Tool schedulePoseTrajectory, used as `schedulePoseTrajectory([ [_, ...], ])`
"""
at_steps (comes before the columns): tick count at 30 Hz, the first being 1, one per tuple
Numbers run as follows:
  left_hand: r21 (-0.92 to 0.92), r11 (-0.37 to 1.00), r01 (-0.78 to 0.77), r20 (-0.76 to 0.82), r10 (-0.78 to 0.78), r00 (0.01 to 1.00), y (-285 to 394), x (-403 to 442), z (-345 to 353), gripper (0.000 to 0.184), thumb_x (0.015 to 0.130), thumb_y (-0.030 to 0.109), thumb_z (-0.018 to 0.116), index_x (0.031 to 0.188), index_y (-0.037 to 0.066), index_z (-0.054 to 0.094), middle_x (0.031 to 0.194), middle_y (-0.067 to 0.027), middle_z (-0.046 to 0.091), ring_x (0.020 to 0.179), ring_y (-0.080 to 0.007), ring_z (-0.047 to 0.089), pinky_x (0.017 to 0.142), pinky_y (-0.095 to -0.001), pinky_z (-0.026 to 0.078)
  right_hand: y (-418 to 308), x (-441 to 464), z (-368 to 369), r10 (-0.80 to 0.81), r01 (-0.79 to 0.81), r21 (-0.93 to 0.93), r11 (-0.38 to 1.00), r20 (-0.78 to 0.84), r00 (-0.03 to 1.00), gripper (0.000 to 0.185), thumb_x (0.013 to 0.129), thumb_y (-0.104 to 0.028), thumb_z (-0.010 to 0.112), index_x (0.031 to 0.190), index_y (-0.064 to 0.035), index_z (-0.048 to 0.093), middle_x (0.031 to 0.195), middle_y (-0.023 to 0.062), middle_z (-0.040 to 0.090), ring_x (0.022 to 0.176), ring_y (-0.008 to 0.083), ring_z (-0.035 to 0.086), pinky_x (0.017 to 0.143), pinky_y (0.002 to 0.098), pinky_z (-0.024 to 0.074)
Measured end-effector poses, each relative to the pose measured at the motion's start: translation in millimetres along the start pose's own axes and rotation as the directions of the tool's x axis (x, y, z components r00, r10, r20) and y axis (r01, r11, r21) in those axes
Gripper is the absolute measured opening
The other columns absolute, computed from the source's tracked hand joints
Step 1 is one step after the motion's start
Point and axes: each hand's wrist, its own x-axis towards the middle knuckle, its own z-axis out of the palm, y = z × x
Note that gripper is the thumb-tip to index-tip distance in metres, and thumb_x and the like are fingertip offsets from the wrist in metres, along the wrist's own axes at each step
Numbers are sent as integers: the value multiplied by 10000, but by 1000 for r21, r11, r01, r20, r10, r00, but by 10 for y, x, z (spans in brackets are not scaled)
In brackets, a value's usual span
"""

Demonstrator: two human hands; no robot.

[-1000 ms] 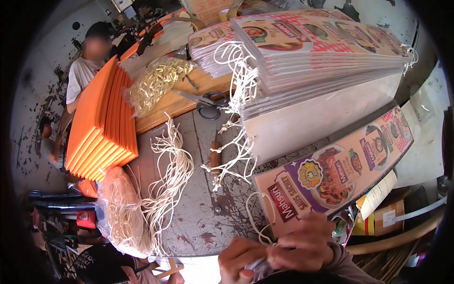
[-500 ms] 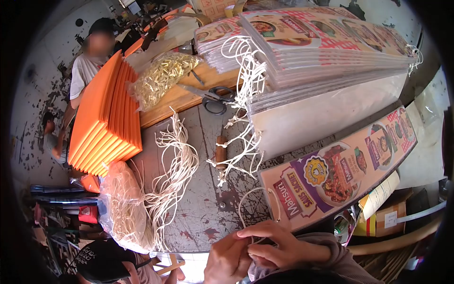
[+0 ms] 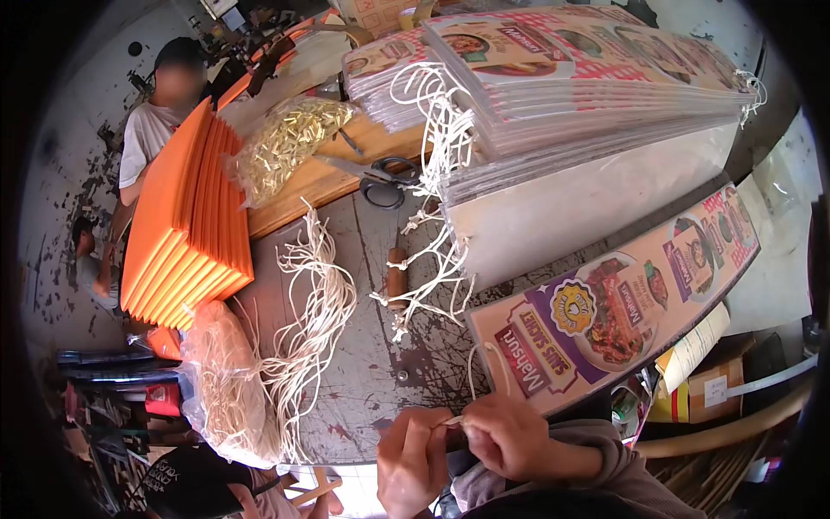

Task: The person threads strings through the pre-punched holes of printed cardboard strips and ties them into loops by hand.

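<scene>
A white cord (image 3: 472, 370) runs from the near left corner of a long laminated printed banner (image 3: 596, 316) down to my hands. My left hand (image 3: 413, 458) is closed on the cord at the table's front edge. Close on its right, my right hand (image 3: 510, 439) pinches the same cord, a short piece of which shows between the two hands. The banner lies slantwise on the table, print side up. Whether the cord is knotted inside my fingers is hidden.
A tall stack of corded banners (image 3: 596, 95) stands behind. On the worn table (image 3: 372, 389) lie loose white cords (image 3: 316, 303), scissors (image 3: 380, 177), a wooden handle (image 3: 397, 278), a bag of brass-coloured pieces (image 3: 290, 143) and orange folded sheets (image 3: 177, 233). Other people are at the left.
My hands have drawn slightly apart, with the cord now showing between them. My right hand has closed from looser, spread fingers into a pinch. The view has shifted slightly.
</scene>
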Motion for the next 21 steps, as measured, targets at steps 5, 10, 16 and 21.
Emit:
schedulePoseTrajectory([
  [5, 5, 981, -193, -213, 190, 958, -79, 10, 202, 137, 740, -41, 538, 839, 46, 576, 706, -82, 553, 594, -214, 549, 511, -301, 436, -65, 38, -11, 260, -243, 186, 952, -73, 963, 193, 798, -32, 583, 950, 11, 472, 753, 148, 545, 574, 294, 539, 498, 350, 410],
  [10, 36, 918, -396, -266, 391, 881, -260, -5, 245, 259, 599, -33, 632, 833, 78, 633, 783, -60, 575, 661, -202, 559, 543, -295, 453, -134, 80, -120, 417, -424, 276, 863, 85, 905, 148, 837, -59, 558, 950, -9, 477, 752, 148, 544, 589, 287, 557, 515, 346, 419],
  [16, -40, 866, -499, -276, 470, 838, -322, -5, 226, 260, 529, 37, 675, 783, 96, 669, 830, -34, 583, 723, -176, 562, 581, -278, 463, -169, 193, -321, 427, -499, 302, 812, 275, 861, 139, 846, -95, 569, 936, -34, 483, 758, 137, 556, 616, 249, 581, 523, 314, 423],
  [21, -104, 810, -577, -358, 510, 782, -300, 35, 295, 121, 661, 71, 707, 735, 117, 624, 727, -41, 512, 612, -154, 533, 492, -255, 396, -182, 172, -272, 500, -513, 548, 661, 189, 845, 144, 846, -96, 573, 955, -43, 494, 752, 108, 566, 661, 225, 584, 550, 300, 427],
])
